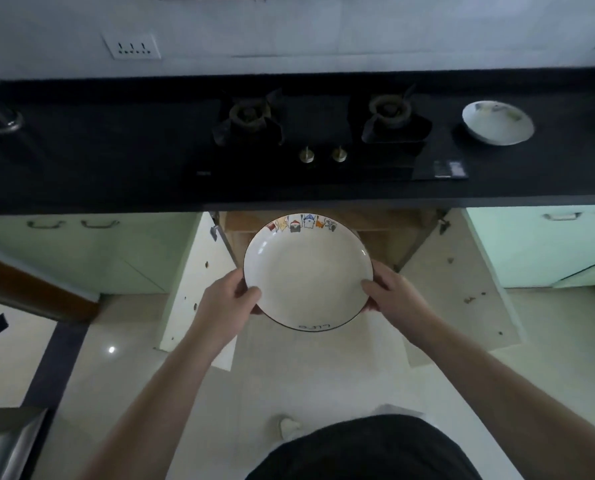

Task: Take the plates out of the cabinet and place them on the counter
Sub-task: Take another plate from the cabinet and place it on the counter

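Plate (308, 271) held level in front of the open cabinet (386, 233), below the counter (116, 161) edge, which lies at 12 o'clock from it. Left hand (228, 296) grips the rim at 8 o'clock, right hand (389, 292) at 4 o'clock, thumbs curled over the lip; both equally near. Likely next move: lift up and forward over the edge. Plate is round, white, shallow, dark-rimmed, with small coloured figures along its far edge and lettering on the near edge. Bowl (497, 123) sits on the counter at 2 o'clock.
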Action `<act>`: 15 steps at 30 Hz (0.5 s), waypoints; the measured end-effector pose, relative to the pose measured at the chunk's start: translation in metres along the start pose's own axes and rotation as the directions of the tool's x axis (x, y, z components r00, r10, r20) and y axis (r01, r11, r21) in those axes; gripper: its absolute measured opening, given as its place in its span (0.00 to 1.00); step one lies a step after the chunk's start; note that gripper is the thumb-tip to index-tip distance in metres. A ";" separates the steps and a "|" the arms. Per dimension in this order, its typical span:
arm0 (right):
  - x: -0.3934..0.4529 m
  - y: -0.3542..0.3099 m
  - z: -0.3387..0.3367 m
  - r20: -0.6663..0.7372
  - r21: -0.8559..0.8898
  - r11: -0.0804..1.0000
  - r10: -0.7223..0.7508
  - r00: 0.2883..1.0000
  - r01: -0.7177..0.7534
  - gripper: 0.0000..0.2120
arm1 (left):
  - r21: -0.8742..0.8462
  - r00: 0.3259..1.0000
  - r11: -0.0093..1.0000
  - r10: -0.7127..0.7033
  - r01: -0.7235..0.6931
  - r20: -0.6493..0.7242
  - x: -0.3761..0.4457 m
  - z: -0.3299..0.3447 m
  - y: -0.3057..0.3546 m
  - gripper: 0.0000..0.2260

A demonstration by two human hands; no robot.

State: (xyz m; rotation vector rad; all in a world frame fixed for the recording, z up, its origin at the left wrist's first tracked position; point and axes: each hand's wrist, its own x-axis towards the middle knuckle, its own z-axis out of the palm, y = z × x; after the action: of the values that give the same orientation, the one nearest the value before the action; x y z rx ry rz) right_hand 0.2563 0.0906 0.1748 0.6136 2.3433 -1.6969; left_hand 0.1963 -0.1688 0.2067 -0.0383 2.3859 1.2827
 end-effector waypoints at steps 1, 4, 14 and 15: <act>-0.006 0.001 -0.012 -0.008 0.019 1.000 -0.002 1.000 0.003 0.14 | -0.007 1.000 1.000 0.008 -0.008 0.004 -0.003 0.007 0.011 0.09; -0.025 0.005 -0.050 -0.053 0.078 0.997 -0.024 0.998 0.028 0.13 | -0.018 0.997 0.998 0.066 -0.065 0.040 -0.014 0.032 0.041 0.10; -0.097 0.044 -0.187 -0.253 0.256 0.964 -0.005 0.967 0.072 0.12 | -0.037 0.976 0.982 0.190 -0.187 0.103 -0.048 0.151 0.137 0.10; -0.104 0.049 -0.200 -0.264 0.271 0.959 -0.006 0.964 0.080 0.12 | -0.044 0.974 0.980 0.196 -0.192 0.118 -0.051 0.162 0.143 0.11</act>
State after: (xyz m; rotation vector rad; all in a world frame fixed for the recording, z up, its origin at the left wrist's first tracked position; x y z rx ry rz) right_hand 0.3887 0.2679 0.2381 0.8906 2.3129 -2.1063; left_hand 0.2686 0.0335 0.2614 0.2628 2.3099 1.3687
